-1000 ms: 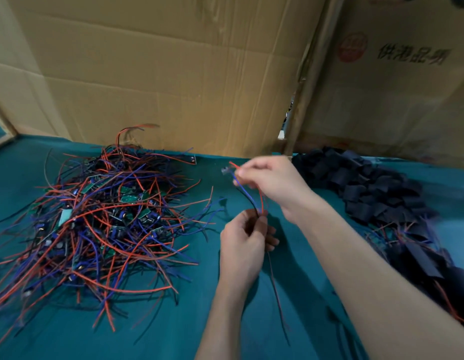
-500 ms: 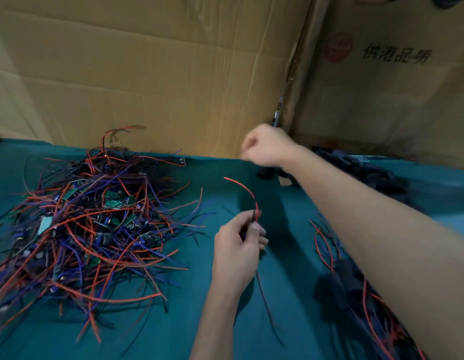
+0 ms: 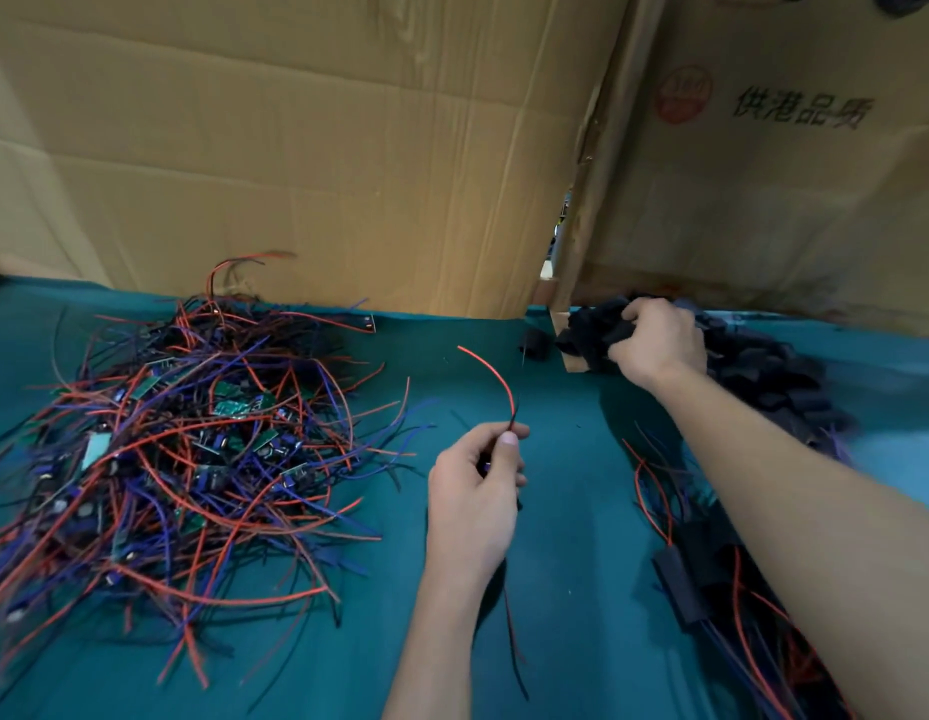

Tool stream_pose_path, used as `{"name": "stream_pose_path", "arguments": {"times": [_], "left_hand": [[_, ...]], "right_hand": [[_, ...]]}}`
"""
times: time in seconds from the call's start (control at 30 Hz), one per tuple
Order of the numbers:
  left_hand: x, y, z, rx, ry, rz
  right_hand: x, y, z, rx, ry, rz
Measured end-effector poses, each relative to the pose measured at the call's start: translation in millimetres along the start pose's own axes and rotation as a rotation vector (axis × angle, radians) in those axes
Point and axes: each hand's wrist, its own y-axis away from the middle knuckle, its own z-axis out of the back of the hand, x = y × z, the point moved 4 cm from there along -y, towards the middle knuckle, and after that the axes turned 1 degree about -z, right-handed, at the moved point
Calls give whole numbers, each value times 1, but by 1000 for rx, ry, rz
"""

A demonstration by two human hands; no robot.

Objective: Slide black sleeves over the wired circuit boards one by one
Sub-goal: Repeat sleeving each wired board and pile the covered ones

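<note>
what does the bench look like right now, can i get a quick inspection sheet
surface: teal cloth, partly covered
job's things: tangled heap of wired boards at left; pile of black sleeves far right; sleeved units near right
clutter: stray sleeve lying apart on the cloth
grippers: left hand pinches one board's wires; right hand grips a bunch of sleeves
cables: red, blue and black leads, loose and crossing
surroundings: cardboard sheets standing behind
</note>
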Motion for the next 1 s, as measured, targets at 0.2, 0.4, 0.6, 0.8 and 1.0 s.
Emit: {"name": "stream_pose_path", "arguments": {"times": [0.2,0.4,0.6,0.8,1.0], "left_hand": [[-2,-3,4,-130,120,-29],[1,-5,9,-120,-50,-109],[1,-5,7,-45,-29,-88],[-3,-1,6,-1,-28,-88],[-5,4,-5,142,-82,-64]], "right_hand": [[33,88,10,105,-461,101],[40,153,-11,314,-415,300],[36,155,-7,611,-896,227],[21,153,-11,603,-1105,143],[-11,131,9,51,-1409,-92]]}}
